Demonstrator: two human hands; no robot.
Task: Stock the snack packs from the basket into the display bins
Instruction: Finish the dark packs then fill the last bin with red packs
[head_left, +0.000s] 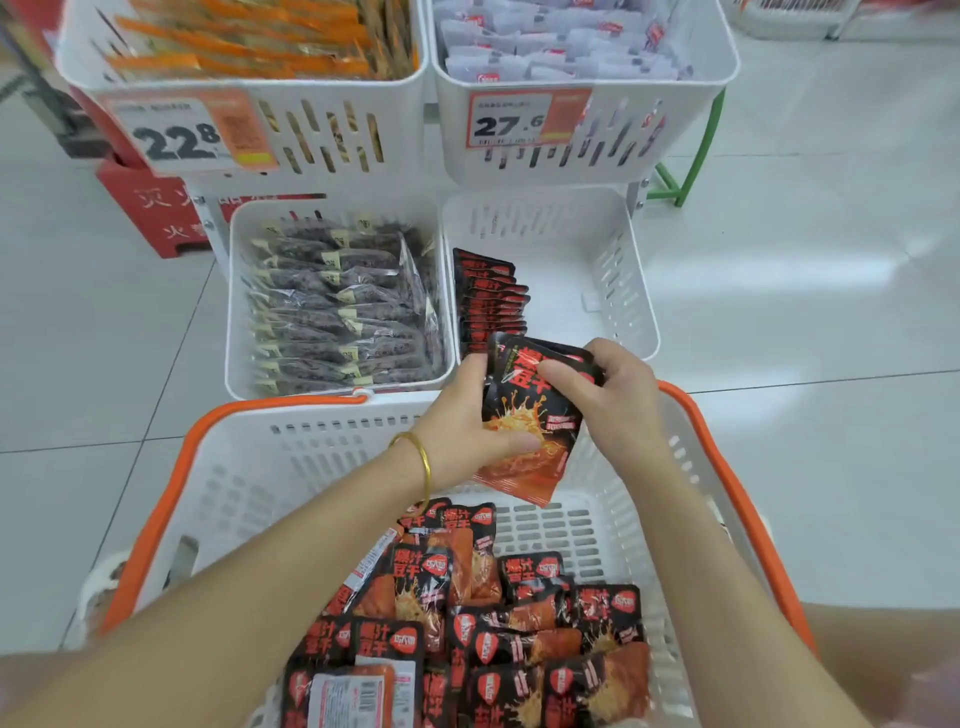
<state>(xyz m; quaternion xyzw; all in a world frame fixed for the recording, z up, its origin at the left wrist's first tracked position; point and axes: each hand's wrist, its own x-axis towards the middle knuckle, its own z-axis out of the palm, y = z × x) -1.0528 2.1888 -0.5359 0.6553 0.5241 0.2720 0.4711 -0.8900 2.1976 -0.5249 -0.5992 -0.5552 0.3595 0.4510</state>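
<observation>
Gripping a stack of snack packs (530, 410) between left hand (467, 421) and right hand (618, 405), mid-transfer above the basket (150, 519), we judged the next move: slotting it upright into the bin (623, 291) just beyond our fingertips.

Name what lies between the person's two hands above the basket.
A small stack of black-and-red snack packs, gripped by the left hand on one side and the right hand on the other. The head view shows it.
</observation>
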